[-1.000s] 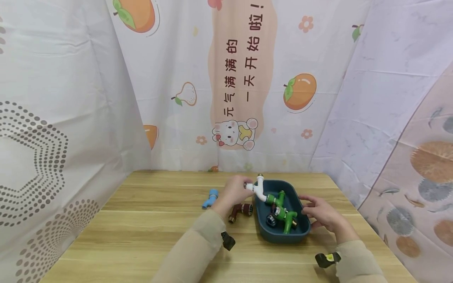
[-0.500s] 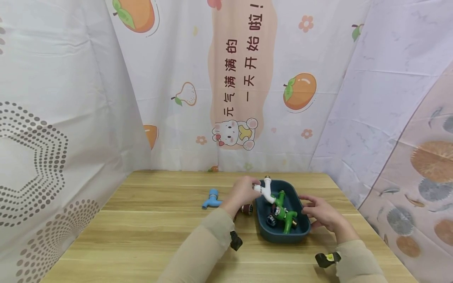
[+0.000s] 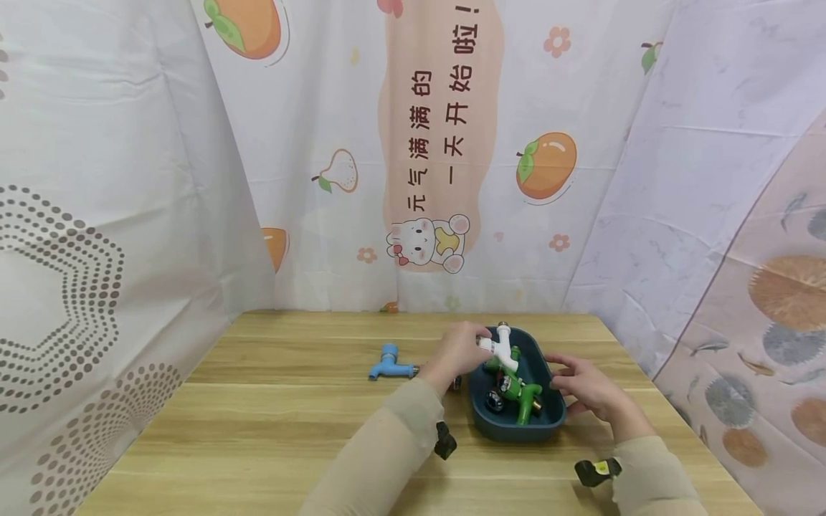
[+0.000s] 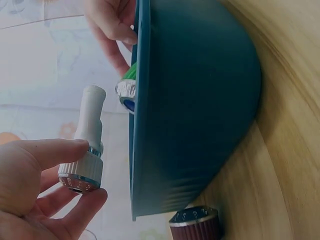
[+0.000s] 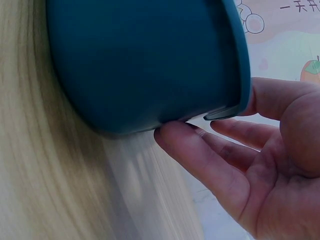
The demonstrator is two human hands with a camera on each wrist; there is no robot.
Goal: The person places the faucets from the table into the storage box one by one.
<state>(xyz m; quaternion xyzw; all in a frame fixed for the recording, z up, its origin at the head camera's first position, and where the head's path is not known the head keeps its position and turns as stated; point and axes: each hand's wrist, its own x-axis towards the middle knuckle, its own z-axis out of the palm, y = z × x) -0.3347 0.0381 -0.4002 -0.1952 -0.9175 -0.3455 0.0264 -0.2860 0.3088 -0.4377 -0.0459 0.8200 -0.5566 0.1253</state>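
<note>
My left hand pinches a white plastic tap by its ribbed, chrome-ringed end, between thumb and fingers. The tap is over the left part of a dark teal bin, its spout above green taps that lie inside. In the left wrist view the white tap is just outside the bin's rim line, near a green tap's chrome end. My right hand rests against the bin's right side. Its fingertips touch the outer wall, with the fingers extended.
A blue tap lies on the wooden table left of the bin. Beside the bin's left wall, a dark red tap is mostly hidden by my left hand in the head view. Patterned curtains stand behind and at both sides.
My left hand has moved right with the white tap, from the bin's left edge to over its inside. More of the dark red tap is now covered. The right hand stays in place.
</note>
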